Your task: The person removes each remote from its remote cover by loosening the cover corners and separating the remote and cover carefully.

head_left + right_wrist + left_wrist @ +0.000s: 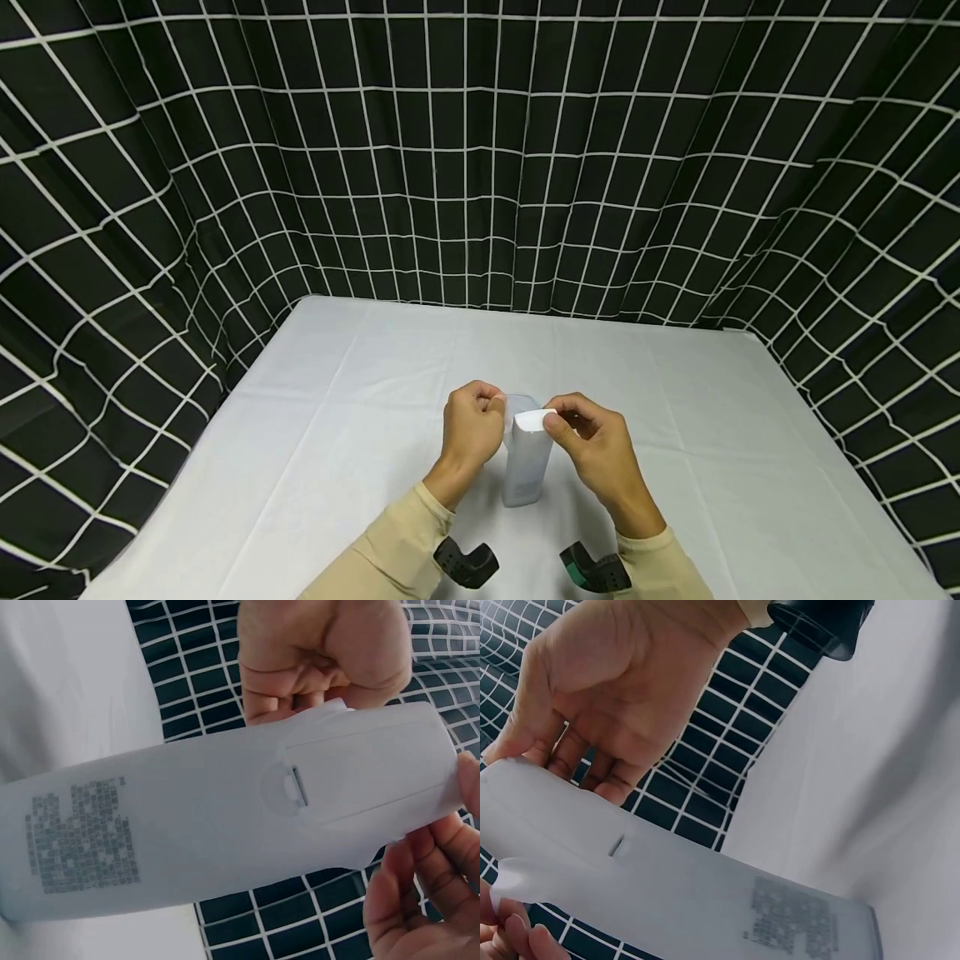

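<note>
A: What have the hands got on your feed?

B: Left hand [474,423] pinches a clear sleeve [519,404] by its flared edge, fingers clamped there. Right hand [596,446] has thumb and fingers clamped on the upper end of a white remote [534,419]; whether they also catch the sleeve, I can't tell

A: Remote's position?

B: Between the hands, over the white surface [360,400], near upright, sleeve around its lower part. I see a hatch [375,769], then a dark printed label [82,836] lower down
</note>
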A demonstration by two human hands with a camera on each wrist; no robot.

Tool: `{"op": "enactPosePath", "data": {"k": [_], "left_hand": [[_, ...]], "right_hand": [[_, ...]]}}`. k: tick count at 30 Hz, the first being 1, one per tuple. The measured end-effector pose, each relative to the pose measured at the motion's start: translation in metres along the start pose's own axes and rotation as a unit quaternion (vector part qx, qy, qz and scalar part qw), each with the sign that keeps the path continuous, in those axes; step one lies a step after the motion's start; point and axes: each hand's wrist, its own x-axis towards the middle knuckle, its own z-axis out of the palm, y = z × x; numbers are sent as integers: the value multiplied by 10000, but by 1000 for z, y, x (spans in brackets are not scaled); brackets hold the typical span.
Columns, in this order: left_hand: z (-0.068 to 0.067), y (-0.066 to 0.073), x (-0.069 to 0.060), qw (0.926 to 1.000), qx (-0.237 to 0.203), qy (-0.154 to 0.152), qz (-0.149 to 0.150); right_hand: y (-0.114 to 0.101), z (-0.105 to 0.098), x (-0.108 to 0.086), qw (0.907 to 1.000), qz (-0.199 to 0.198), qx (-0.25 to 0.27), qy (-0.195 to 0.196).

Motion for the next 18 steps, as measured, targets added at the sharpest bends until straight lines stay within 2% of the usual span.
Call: {"op": "enactPosePath", "data": {"k": [3,7,10,15,18], "left_hand": [[-2,-5,-2,10000,92,-19,34],[-1,-8,-4,9997,103,-32,233],[-2,-11,-8,9997,-94,-43,239],[-4,-18,-22,9970,-747,-116,-181],[-3,-21,-29,9955,-870,-125,-357]], "right_hand": [[2,1,-3,10000,80,-8,55],[2,1,-5,9997,199,-29,123],[2,1,-6,9996,247,-20,135],[2,2,-6,9991,295,26,308],[3,3,-6,9984,361,11,446]]}}
